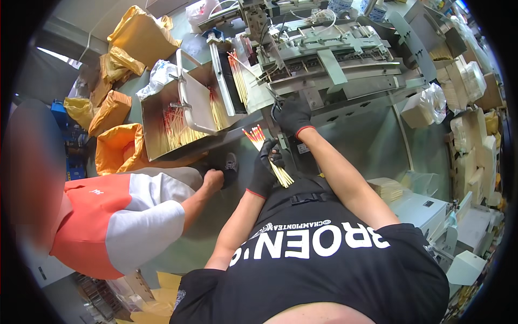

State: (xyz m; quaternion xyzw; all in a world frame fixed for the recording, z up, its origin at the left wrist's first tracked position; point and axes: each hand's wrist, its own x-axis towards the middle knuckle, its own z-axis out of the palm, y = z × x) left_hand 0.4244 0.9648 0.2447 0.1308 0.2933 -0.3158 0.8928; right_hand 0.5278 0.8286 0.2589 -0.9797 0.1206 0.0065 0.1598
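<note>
My left hand (263, 163), in a black glove with some bare fingertips, grips a bundle of thin pale-yellow sticks (281, 175). Their red-and-white ends fan out above the hand, and the plain ends stick out below it. My right hand (293, 116), gloved in black too, is at the front edge of a metal machine (329, 59). Its fingers are closed by a dark, narrow, looped piece (275, 100), too small to name. More red-ended sticks (237, 81) stand in an upright feed slot to the left of that hand.
A large bin (148, 116) holding many similar sticks stands left of the machine, with a bent white tube rail (186, 102) across it. Orange and yellow bags (120, 147) lie farther left. A person in a red-and-grey shirt (129, 216) is close on my left. Boxes (415, 208) stand right.
</note>
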